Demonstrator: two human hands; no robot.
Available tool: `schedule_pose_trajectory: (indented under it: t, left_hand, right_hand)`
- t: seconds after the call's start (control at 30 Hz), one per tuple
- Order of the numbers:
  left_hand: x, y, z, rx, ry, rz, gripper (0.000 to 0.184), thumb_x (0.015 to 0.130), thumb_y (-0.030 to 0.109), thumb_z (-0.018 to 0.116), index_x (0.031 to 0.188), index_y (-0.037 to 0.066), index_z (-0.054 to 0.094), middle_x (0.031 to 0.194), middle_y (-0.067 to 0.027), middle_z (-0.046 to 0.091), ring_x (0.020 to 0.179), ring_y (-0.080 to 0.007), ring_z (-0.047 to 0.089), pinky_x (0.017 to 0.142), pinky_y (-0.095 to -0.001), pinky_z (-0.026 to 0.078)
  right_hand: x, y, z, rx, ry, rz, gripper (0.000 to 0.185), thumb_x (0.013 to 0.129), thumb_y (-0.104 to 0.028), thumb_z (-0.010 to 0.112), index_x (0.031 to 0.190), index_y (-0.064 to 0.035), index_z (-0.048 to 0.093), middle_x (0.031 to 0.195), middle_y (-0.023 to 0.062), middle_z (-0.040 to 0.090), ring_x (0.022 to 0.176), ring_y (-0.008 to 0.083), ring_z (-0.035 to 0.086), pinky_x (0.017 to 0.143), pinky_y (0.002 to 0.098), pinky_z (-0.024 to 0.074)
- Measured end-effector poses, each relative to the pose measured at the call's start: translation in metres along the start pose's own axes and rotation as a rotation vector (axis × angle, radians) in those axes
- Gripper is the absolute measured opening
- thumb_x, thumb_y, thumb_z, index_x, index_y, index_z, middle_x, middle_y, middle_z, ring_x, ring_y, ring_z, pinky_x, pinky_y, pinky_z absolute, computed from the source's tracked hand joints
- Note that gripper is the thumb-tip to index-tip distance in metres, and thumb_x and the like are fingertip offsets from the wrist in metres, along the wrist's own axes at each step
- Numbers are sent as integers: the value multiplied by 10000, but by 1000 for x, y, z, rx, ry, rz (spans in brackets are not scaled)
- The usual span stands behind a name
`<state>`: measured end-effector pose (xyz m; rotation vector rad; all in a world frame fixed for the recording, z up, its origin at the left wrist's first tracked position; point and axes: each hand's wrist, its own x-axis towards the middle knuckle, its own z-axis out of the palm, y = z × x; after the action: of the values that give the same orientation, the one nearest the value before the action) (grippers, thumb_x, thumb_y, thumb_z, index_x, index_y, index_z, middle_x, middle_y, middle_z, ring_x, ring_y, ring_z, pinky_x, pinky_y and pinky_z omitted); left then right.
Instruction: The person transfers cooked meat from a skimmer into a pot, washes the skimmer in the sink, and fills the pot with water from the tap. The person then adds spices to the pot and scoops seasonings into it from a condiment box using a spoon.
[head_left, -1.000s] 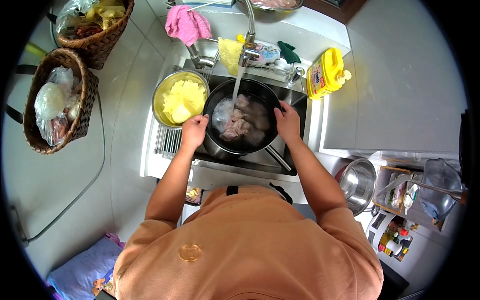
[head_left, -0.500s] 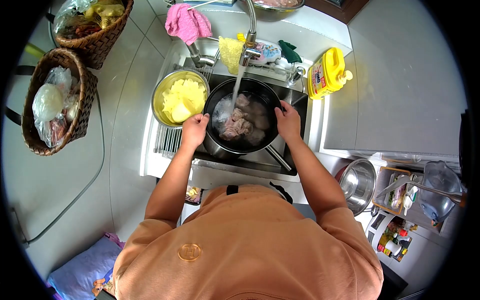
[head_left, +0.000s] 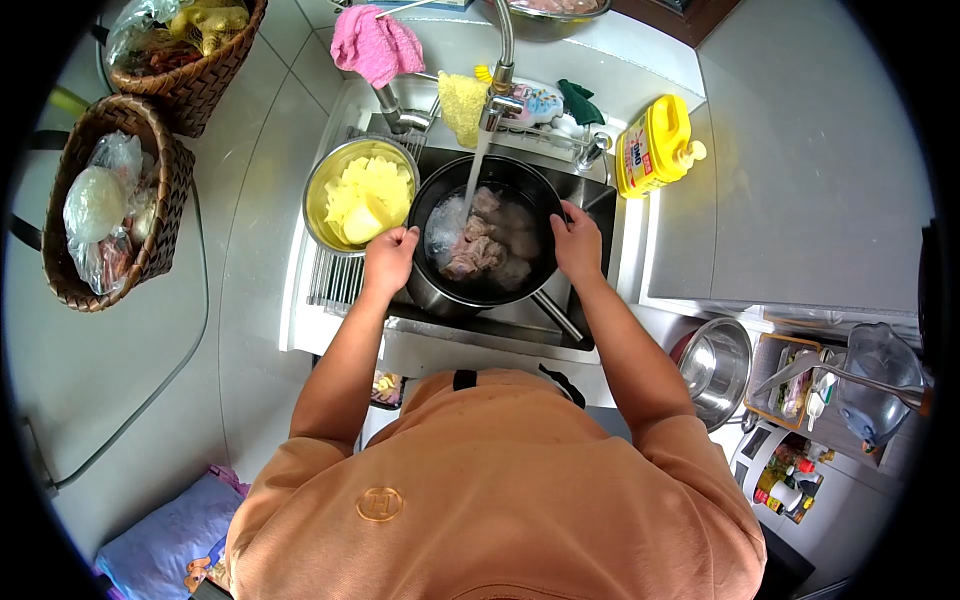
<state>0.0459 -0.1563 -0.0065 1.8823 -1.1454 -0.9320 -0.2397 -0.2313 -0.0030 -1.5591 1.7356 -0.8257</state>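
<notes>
A dark pot (head_left: 440, 290) stands in the sink, with pieces of meat (head_left: 474, 254) lying in water inside it. Water runs from the faucet (head_left: 492, 108) into the pot. My left hand (head_left: 390, 262) grips the pot's left rim, and my right hand (head_left: 577, 241) grips the right rim, fingers closed on both sides. Another pot's long handle (head_left: 557, 315) sticks out below, toward the lower right. Beside the pot on the left, touching close to my left hand, is a metal bowl (head_left: 316, 222) of pale yellow slices (head_left: 368, 198).
A yellow detergent bottle (head_left: 650, 150) stands right of the sink. Pink (head_left: 376, 47) and yellow cloths (head_left: 461, 110) hang behind it. Two woven baskets hang at the left, the nearer (head_left: 165, 225) holding bagged food. A steel bowl (head_left: 716, 370) is at the right.
Both hands keep their hold on the pot. The white foam on the water around the stream has shrunk, and the meat shows more clearly.
</notes>
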Motion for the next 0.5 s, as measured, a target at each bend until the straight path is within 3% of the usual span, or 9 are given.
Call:
schedule_pose_trajectory:
  t: [0.5]
  left_hand:
    - [1,-1,1,14,0,-6,396,896,257,588,611,-2,494,505,-65,435,486,-129,380,510,-318,373]
  right_hand:
    - [0,3,0,5,-20,29,318,844,-221,609,1118,-61,618,759,148,660,695,271,647,672,355,487]
